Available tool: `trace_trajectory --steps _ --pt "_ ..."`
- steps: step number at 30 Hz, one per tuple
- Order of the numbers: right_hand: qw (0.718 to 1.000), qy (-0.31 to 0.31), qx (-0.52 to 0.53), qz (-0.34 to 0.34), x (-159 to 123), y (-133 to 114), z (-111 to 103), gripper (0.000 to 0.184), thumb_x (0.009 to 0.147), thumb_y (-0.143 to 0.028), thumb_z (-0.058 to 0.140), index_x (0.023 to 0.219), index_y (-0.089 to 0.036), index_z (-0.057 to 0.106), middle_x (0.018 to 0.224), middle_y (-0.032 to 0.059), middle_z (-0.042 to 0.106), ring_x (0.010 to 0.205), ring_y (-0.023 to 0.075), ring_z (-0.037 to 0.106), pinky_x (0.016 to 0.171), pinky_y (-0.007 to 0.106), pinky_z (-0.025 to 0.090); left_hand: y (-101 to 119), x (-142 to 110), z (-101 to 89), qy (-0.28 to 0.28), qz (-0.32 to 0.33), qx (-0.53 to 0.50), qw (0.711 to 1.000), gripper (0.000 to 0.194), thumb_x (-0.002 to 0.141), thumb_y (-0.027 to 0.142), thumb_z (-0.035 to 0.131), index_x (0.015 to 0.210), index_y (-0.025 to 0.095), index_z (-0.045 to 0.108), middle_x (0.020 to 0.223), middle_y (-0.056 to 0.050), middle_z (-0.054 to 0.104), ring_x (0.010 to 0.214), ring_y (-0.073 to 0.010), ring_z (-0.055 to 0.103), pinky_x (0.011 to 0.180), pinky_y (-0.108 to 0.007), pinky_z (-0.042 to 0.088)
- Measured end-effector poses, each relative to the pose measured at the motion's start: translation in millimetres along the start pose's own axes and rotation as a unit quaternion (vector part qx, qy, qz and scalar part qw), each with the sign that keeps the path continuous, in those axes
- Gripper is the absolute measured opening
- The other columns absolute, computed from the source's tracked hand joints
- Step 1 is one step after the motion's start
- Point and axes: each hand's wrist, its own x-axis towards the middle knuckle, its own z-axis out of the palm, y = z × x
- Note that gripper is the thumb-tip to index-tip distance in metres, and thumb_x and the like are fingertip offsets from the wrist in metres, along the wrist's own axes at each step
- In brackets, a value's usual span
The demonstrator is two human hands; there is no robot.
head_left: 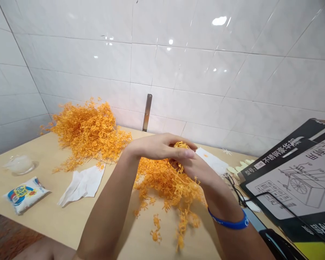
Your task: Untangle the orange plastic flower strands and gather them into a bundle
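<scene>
Over the middle of the table my left hand [162,146] and my right hand [191,166] meet, both closed around a bunch of orange plastic flower sprigs [181,145]. The left thumb presses across the bunch, while the right fingers are mostly hidden behind it. A blue wristband [230,222] circles my right wrist. Beneath the hands spreads a loose heap of the same orange sprigs [157,175], some trailing toward the near edge. One small sprig [155,229] lies apart in front. How each finger grips inside the bunch cannot be seen.
A larger orange pile [83,131] stands at the back left. Near it are white tissues [82,184], a printed packet [25,195] and a clear bowl-like item [20,165]. On the right are a printed carton [295,180], a black cable [276,198] and a dark phone-like object [278,245].
</scene>
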Motion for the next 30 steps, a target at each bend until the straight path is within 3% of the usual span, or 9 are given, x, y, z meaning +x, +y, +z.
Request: trace_trajectory --steps 4,10,14,16,18,20,23,27,30 --pt "0.997 0.015 -0.043 -0.068 1 -2 1 0.022 0.083 -0.026 0.053 0.061 -0.019 0.053 0.063 0.0028 0.055 0.057 0.0142 0.049 0.045 0.026 0.038 5 4 5.8 0.0 0.032 -0.041 0.999 0.036 0.091 0.038 0.055 0.119 0.019 0.067 0.118 -0.009 0.069 0.108 -0.0208 0.064 0.08 -0.027 0.054" --pt "0.984 0.066 0.045 -0.162 -4 -6 12 0.032 0.094 -0.039 0.045 0.071 -0.018 0.053 0.064 0.0012 0.053 0.054 0.0111 0.049 0.046 0.024 0.041 8 5 11.9 0.107 0.101 -0.165 0.975 0.037 0.094 0.044 0.051 0.094 0.014 0.072 0.092 -0.011 0.073 0.082 -0.0168 0.068 0.062 -0.023 0.052" --pt "0.938 0.161 -0.031 -0.305 -10 -6 12 0.037 0.097 -0.028 0.041 0.062 -0.019 0.048 0.058 0.0002 0.046 0.056 0.0124 0.046 0.052 0.027 0.038 10 13 21.5 0.11 0.164 -0.285 0.938 0.039 0.092 0.046 0.054 0.076 0.013 0.065 0.077 -0.008 0.072 0.064 -0.012 0.064 0.057 -0.021 0.049" --pt "0.906 0.199 -0.095 -0.36 -13 -7 9 0.034 0.094 -0.019 0.042 0.06 -0.019 0.047 0.058 -0.0001 0.045 0.056 0.0124 0.044 0.053 0.028 0.035 11 17 25.3 0.1 0.155 -0.333 0.925 0.038 0.092 0.045 0.055 0.072 0.014 0.06 0.067 -0.005 0.068 0.058 -0.011 0.061 0.054 -0.021 0.048" --pt "0.887 0.182 -0.117 -0.407 -16 -9 5 0.032 0.092 -0.014 0.041 0.06 -0.019 0.044 0.056 -0.0011 0.042 0.053 0.0118 0.04 0.052 0.028 0.031 11 20 25.3 0.129 0.12 -0.395 0.902 0.035 0.093 0.04 0.056 0.069 0.015 0.056 0.056 0.0 0.06 0.05 -0.0085 0.056 0.051 -0.019 0.047" --pt "0.89 0.106 -0.083 -0.436 -20 -11 2 0.033 0.093 -0.014 0.038 0.06 -0.019 0.041 0.053 -0.0022 0.038 0.05 0.0111 0.037 0.051 0.028 0.029 12 20 20.7 0.175 0.084 -0.459 0.867 0.034 0.095 0.034 0.052 0.067 0.016 0.049 0.046 0.007 0.046 0.04 -0.0051 0.048 0.049 -0.016 0.046" --pt "0.909 0.031 -0.007 -0.416 -21 -9 3 0.035 0.097 -0.02 0.037 0.063 -0.019 0.041 0.054 -0.0027 0.039 0.049 0.01 0.038 0.05 0.027 0.03 12 14 9.7 0.255 0.064 -0.465 0.846 0.032 0.099 0.032 0.044 0.07 0.017 0.046 0.044 0.01 0.038 0.038 -0.0042 0.046 0.052 -0.017 0.05" --pt "0.953 0.099 0.082 -0.275 -12 -5 7 0.038 0.099 -0.038 0.043 0.068 -0.018 0.051 0.06 -0.0014 0.045 0.053 0.0097 0.042 0.049 0.024 0.033 15 3 1.8 0.378 0.057 -0.272 0.883 0.02 0.089 0.037 0.063 0.089 0.018 0.056 0.052 0.007 0.049 0.048 -0.007 0.053 0.057 -0.02 0.052" --pt "0.959 0.142 0.179 -0.167 -5 -3 9 0.041 0.094 -0.051 0.051 0.069 -0.018 0.053 0.058 -0.0033 0.042 0.048 0.0077 0.037 0.044 0.022 0.03 11 0 1.5 0.457 0.055 -0.093 0.883 0.031 0.082 0.048 0.067 0.079 0.019 0.056 0.054 0.006 0.046 0.051 -0.0077 0.048 0.056 -0.021 0.047"
